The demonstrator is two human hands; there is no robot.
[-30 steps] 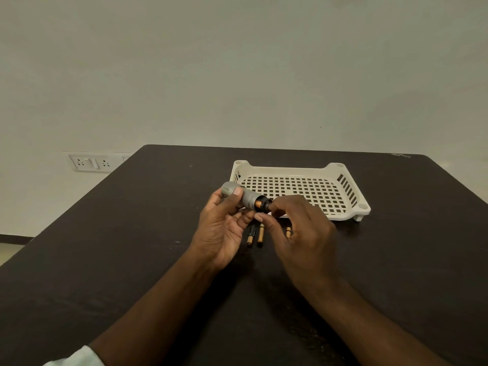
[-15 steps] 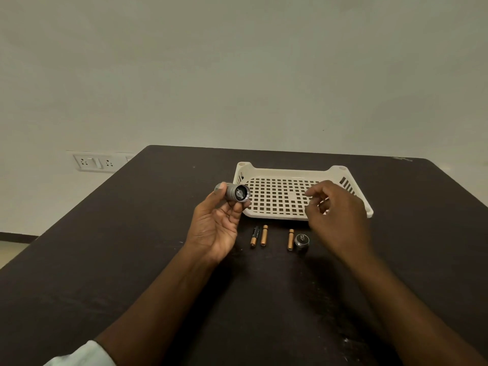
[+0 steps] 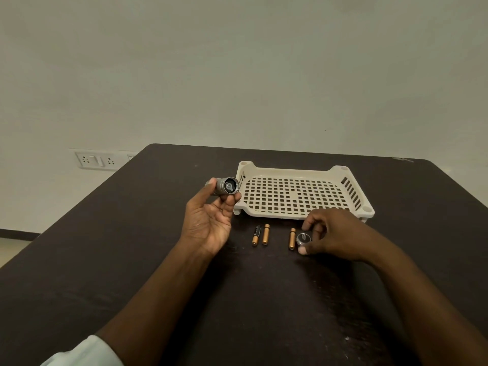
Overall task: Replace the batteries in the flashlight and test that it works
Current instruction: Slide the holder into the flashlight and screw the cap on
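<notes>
My left hand (image 3: pixel 208 223) holds the short grey flashlight body (image 3: pixel 225 185) above the table, its open rear end turned toward me. On the dark table (image 3: pixel 132 260) lie two batteries side by side (image 3: pixel 260 235) and a third battery (image 3: pixel 292 238) a little to their right. The round grey tail cap (image 3: pixel 303 238) sits just right of that third battery. My right hand (image 3: pixel 332 236) is down at the cap, thumb and fingers curled around it and touching it; the cap rests on the table.
A cream perforated plastic tray (image 3: pixel 353 196) stands behind the batteries, with nothing in it. A wall socket plate (image 3: pixel 97 160) is on the wall at the far left. The table's far edge runs just behind the tray.
My right hand left the flashlight's open end, passed over the tray and came down onto the tail cap. The left hand turned the flashlight so its open end faces me.
</notes>
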